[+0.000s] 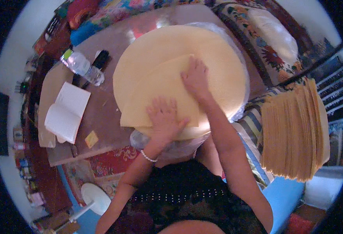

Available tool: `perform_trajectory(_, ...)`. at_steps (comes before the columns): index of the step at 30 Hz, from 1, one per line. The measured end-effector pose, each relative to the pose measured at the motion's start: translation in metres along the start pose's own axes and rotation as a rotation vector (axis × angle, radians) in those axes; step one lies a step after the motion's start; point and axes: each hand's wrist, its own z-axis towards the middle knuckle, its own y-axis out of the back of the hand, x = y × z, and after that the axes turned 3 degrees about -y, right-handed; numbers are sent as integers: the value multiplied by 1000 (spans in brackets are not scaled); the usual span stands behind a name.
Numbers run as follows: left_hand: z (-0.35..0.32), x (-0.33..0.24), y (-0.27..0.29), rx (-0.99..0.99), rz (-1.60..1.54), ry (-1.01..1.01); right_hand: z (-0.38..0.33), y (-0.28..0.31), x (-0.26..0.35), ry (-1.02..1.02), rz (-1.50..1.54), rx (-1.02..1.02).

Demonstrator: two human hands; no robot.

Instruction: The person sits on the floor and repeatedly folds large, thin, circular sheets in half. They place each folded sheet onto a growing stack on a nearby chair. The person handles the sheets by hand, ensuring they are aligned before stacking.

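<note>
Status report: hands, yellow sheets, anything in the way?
Left hand spread on yellow sheets. Right hand on them too, farther up. Bottle and book off left, clear of both hands.

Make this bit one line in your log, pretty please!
left hand: flat on folded sheet | right hand: at its right edge | beneath: round sheet | leftward: bottle, open book | rightward: sheet pile
</note>
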Motion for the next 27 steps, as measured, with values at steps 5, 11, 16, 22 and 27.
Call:
perform_trajectory(5, -6, -41, -7, -10, -313, -225, -40, -58, -36, 171, 14, -176)
perform_trajectory(11, -46, 30, 3, -41, 4, -175, -32, -61, -19, 75, 455, -364)
perform_trajectory(16, -34, 114, -50, -285, -134, -263, -31, 58, 25, -182, 755, 54)
perform_trajectory(22, 24, 85, -4, -444, -663, -400, -41, 189, -7, 110, 639, -528)
perform_trajectory(27, 88, -91, 160, -623, -287, -770, -93, 385, -79, -10, 350, -839)
